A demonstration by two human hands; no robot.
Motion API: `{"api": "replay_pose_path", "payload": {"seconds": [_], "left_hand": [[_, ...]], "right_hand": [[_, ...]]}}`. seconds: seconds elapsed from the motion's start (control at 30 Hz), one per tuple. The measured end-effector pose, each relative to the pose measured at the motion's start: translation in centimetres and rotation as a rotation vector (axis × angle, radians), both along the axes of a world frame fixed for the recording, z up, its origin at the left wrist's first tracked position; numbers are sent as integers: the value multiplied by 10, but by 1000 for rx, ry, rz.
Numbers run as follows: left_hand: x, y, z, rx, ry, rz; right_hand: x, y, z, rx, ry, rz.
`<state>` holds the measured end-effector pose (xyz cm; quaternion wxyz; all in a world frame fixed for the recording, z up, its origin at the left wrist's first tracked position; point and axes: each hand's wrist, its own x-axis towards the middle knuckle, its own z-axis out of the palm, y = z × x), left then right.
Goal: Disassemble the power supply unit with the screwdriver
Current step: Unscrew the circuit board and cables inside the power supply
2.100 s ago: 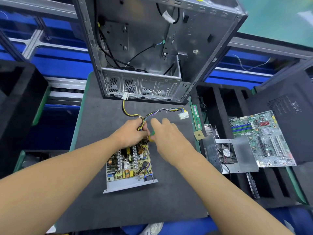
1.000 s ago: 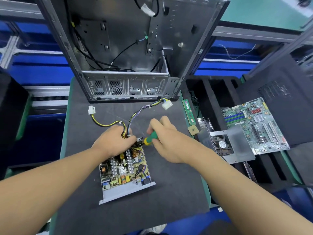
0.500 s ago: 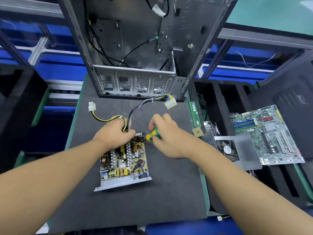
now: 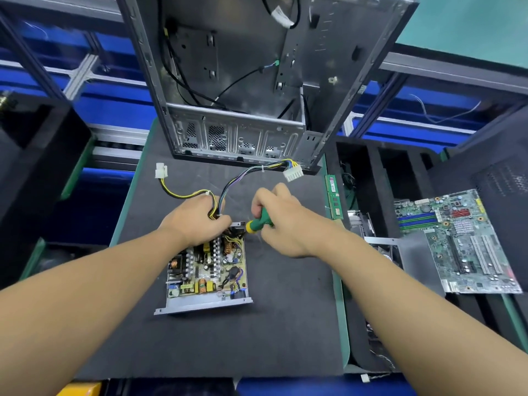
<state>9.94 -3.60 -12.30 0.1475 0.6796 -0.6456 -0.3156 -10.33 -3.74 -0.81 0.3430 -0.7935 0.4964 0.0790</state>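
Note:
The opened power supply unit (image 4: 205,270) lies on the dark mat, its circuit board bare in a grey metal tray. My left hand (image 4: 194,221) grips the cable bundle (image 4: 217,207) at the unit's far end. My right hand (image 4: 281,218) holds the green and yellow screwdriver (image 4: 258,222), which points left at the unit's far right corner. The tip is hidden behind the components. Two white connectors (image 4: 161,170) (image 4: 293,174) lie at the cable ends.
An empty computer case (image 4: 257,81) stands at the far edge of the mat (image 4: 200,338). To the right, a black foam tray (image 4: 371,181) holds a RAM stick (image 4: 333,197), a fan with metal cover (image 4: 400,252) and a motherboard (image 4: 463,241). A black bin (image 4: 34,155) stands left.
My right hand has brought the screwdriver to the unit's far right corner and keeps it there. The small white connector's cable has swung out to the left. My left hand stays on the cables.

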Motion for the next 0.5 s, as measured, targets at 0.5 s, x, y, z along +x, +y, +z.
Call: {"api": "replay_pose_path", "payload": {"seconds": [0.5], "left_hand": [[-1, 0, 3, 41, -23, -28]], "right_hand": [[5, -1, -5, 12, -22, -35]]}}
